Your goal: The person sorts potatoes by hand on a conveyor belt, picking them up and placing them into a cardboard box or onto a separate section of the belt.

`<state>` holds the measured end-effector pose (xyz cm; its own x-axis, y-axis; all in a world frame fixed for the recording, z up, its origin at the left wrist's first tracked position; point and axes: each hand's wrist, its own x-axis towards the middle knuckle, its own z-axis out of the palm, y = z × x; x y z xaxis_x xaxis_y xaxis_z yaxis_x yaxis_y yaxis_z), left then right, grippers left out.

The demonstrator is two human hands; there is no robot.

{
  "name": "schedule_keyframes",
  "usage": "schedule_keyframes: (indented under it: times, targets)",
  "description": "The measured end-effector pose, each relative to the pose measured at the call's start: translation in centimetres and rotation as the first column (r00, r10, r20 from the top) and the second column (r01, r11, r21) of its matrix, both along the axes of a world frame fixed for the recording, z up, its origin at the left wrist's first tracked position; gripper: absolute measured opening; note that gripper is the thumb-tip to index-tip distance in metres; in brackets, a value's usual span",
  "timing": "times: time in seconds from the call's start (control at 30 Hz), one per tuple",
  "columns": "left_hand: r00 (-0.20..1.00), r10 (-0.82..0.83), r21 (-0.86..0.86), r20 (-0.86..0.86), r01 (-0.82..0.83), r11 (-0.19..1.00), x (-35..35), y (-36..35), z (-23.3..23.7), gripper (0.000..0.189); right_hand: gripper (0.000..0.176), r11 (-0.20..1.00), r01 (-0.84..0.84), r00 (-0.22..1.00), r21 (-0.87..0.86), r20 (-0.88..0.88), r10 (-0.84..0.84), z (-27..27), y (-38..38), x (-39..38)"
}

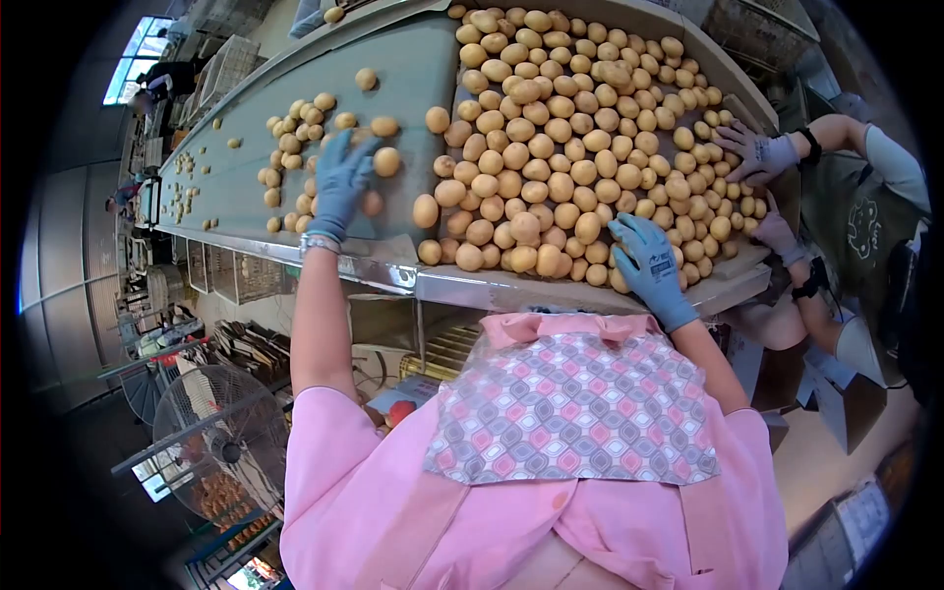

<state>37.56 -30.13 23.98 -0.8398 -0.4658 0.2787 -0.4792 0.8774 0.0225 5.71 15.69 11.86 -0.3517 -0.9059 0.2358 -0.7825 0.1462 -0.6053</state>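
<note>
Left hand [339, 182], blue-gloved, centre left of the frame: open, fingers spread flat on the grey-green conveyor belt [413, 79]. A round tan potato [386, 161] lies just right of its fingertips, nearer this hand than the other. Right hand [649, 264], blue-gloved, lower right: curled over the near edge of the dense heap of yellow-tan potatoes [560, 147]; whether it grips one cannot be told. A co-worker's grey-gloved hand [762, 152] touches the heap's right edge.

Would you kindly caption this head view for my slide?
Blue-gloved left hand among scattered potatoes, right hand on the packed pile; a co-worker's hand nearby.
</note>
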Motion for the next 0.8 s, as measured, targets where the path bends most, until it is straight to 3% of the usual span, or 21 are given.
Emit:
schedule_keyframes:
  times: [0.03, 0.07, 0.17, 0.2, 0.27, 0.3, 0.33, 0.37, 0.43, 0.5, 0.63, 0.67, 0.8]
  targets:
    - [0.988, 0.156, -0.105, 0.012, -0.154, 0.982, 2.0, -3.3, -1.2, 0.042, 0.044, 1.000, 0.009, 1.000, 0.008, 0.009, -0.009, 0.4, 0.0, 0.0]
    - [0.940, 0.336, -0.060, 0.055, -0.333, 0.941, 3.3, -4.2, -0.3, 0.037, 0.043, 1.000, 0.020, 1.000, 0.014, 0.016, -0.021, 0.4, -0.2, 0.0]
    - [0.946, 0.203, 0.048, -0.253, -0.197, 0.979, 0.6, -3.1, 1.4, 0.033, 0.042, 0.999, 0.033, 0.999, -0.015, 0.002, -0.033, -0.1, -0.1, 0.0]
    - [0.964, 0.090, 0.170, -0.249, -0.048, 0.984, -3.0, 0.7, 4.0, 0.032, 0.040, 0.999, 0.048, 0.999, -0.023, 0.009, -0.048, 0.0, -0.1, 0.1]
    - [0.991, -0.130, -0.026, -0.019, 0.129, 0.991, -6.7, 5.3, 3.7, 0.030, 0.037, 0.997, 0.068, 0.998, -0.040, 0.014, -0.068, 0.5, -0.4, 0.0]
    - [0.973, -0.180, 0.023, 0.145, 0.178, 0.984, -8.7, 7.3, 3.1, 0.029, 0.034, 0.997, 0.073, 0.997, -0.039, 0.035, -0.072, 0.4, -0.7, 0.1]
    - [0.932, -0.257, -0.070, 0.256, 0.283, 0.957, -10.2, 9.7, 3.2, 0.028, 0.032, 0.996, 0.079, 0.996, -0.035, 0.054, -0.077, 0.4, -1.0, 0.0]
    - [0.938, -0.241, -0.134, 0.247, 0.280, 0.951, -9.9, 9.3, 0.0, 0.028, 0.030, 0.996, 0.091, 0.994, -0.026, 0.070, -0.089, 0.4, -1.0, -0.1]
    - [0.900, -0.126, -0.264, 0.416, 0.252, 0.931, -11.6, 9.7, 0.1, 0.029, 0.025, 0.994, 0.101, 0.991, -0.033, 0.089, -0.098, 1.5, -1.3, -0.2]
    - [0.836, -0.058, -0.261, 0.546, 0.236, 0.936, -13.4, 11.0, 3.2, 0.025, 0.024, 0.992, 0.102, 0.994, -0.068, 0.051, -0.099, 1.2, -1.4, -0.1]
    - [0.657, -0.039, -0.127, 0.753, 0.203, 0.971, -14.3, 9.7, 2.0, 0.017, 0.024, 0.991, 0.112, 0.993, -0.074, 0.040, -0.109, 0.8, -1.3, 0.0]
    - [0.700, -0.103, -0.108, 0.707, 0.251, 0.962, -13.7, 8.6, 1.1, 0.011, 0.024, 0.990, 0.113, 0.993, -0.084, 0.036, -0.111, 0.4, -1.3, 0.0]
    - [0.758, -0.247, 0.095, 0.604, 0.240, 0.966, -14.1, 6.9, 0.8, 0.026, 0.024, 0.986, 0.139, 0.989, -0.090, 0.056, -0.135, 0.6, -1.1, 0.1]
